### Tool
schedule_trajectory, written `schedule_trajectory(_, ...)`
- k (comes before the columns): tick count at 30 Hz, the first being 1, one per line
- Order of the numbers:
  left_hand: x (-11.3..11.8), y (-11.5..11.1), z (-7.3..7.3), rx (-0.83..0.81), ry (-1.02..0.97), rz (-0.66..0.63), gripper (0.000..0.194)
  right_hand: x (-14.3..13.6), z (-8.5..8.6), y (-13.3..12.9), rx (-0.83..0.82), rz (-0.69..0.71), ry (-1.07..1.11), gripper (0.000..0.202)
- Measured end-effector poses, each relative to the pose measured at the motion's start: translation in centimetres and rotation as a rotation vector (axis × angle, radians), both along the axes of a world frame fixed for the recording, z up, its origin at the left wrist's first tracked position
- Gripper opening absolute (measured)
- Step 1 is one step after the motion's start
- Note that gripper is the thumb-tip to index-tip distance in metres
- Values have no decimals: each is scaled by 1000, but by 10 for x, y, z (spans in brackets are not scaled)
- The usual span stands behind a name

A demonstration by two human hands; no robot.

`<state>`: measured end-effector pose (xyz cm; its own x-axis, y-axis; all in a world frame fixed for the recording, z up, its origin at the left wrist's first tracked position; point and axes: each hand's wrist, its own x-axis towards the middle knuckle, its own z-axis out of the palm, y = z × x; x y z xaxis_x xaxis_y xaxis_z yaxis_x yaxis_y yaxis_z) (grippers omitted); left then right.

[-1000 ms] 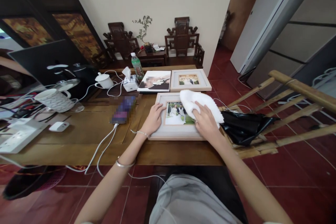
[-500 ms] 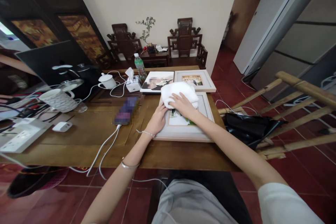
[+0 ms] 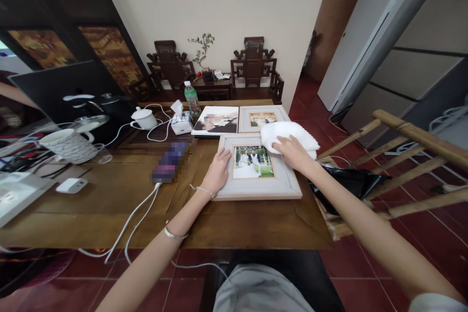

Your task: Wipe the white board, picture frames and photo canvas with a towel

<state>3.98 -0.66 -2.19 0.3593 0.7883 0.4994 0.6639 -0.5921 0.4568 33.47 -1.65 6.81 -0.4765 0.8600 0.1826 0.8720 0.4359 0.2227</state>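
Note:
A pale picture frame (image 3: pixel 265 191) holding a photo of two people on grass (image 3: pixel 253 162) lies flat at the table's right end. My left hand (image 3: pixel 218 170) is closed on its left edge, fingers together on top and the thumb hidden. At the upper right corner of that frame, my right hand (image 3: pixel 292 152) grips a folded white cloth (image 3: pixel 283 131) from above. The cloth covers this corner and reaches out past the frame's right side. Behind it lie a second framed photo (image 3: pixel 245 113), partly hidden by the cloth, and a frameless photo panel (image 3: pixel 215 119).
Left on the wooden table (image 3: pixel 109 204) are a phone (image 3: pixel 168 162) with a charging cable, a tissue box (image 3: pixel 182 122), a bottle (image 3: pixel 191 97), a lidded cup (image 3: pixel 144 118), a patterned mug (image 3: pixel 69 145) and a power strip (image 3: pixel 20 197). A bamboo chair (image 3: pixel 413 141) stands right.
My right hand has moved the white cloth rightward, from the frame's upper left to its upper right corner, uncovering the photo. My left hand stays at the left edge.

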Motion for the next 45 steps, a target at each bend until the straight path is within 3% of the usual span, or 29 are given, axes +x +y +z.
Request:
schedule_trajectory(6, -1, 1, -4, -21, -65, -3, 62, 0, -9, -81, -107, 64, 104, 59)
schedule_trajectory(9, 0, 0, -5, -22, -77, 19, 60, 2, -6, -98, -124, 91, 143, 61)
schedule_trajectory(11, 0, 1, -5, -26, -68, 16, 60, 5, -4, -89, -111, 71, 167, 58)
schedule_trajectory(17, -3, -1, 3, -76, -35, -12, 57, 4, -4, -22, -59, 5, 139, 53)
schedule_trajectory(20, -4, -1, 5, -85, -34, 3, 57, -1, -9, -17, -37, 16, 124, 56)
schedule_trajectory(23, -3, -1, 4, -85, -49, 20, 56, -2, -13, -44, -62, 48, 125, 55)
schedule_trajectory(29, -1, 2, -1, -59, -85, 27, 58, 1, -7, -131, -103, 146, 146, 54)
schedule_trajectory(31, -2, 3, -1, -65, -73, 12, 58, 1, -4, -144, -96, 162, 160, 54)
schedule_trajectory(34, -5, 4, 0, -67, -49, -12, 58, -3, 1, -135, -126, 147, 167, 53)
schedule_trajectory(41, -9, 9, 1, -50, -18, -49, 58, -13, -1, -56, -127, 46, 138, 51)
schedule_trajectory(45, -8, 10, -1, -31, -14, -22, 57, -16, -9, -63, -106, 41, 135, 50)
